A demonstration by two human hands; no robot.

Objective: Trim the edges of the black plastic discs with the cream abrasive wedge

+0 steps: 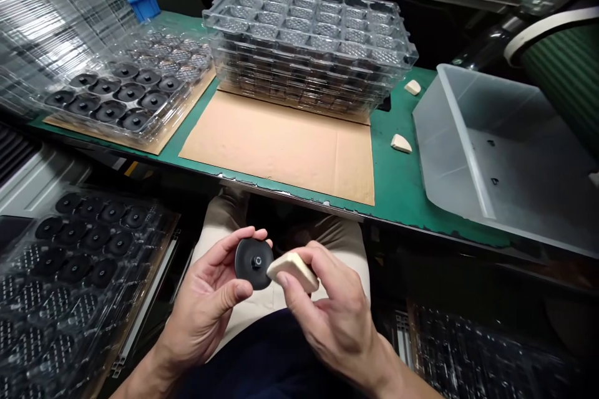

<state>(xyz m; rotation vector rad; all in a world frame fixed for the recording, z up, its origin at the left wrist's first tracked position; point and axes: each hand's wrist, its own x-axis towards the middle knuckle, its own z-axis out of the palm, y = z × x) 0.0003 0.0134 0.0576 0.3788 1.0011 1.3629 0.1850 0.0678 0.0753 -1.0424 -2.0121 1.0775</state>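
Note:
My left hand (pixel 206 305) pinches a round black disc (pixel 251 263) with a small hub at its centre, held over my lap below the table edge. My right hand (pixel 327 312) grips a cream wedge-shaped block (pixel 294 272) and presses its tip against the disc's right rim. Both hands are closed on what they hold.
A green table (pixel 397 181) carries a cardboard sheet (pixel 285 146), a stack of clear blister trays (pixel 311 43), a clear tray partly filled with black discs (pixel 119 96), two spare cream blocks (pixel 401 144) and a grey bin (pixel 505 149). Another tray with discs (pixel 79 249) lies low at my left.

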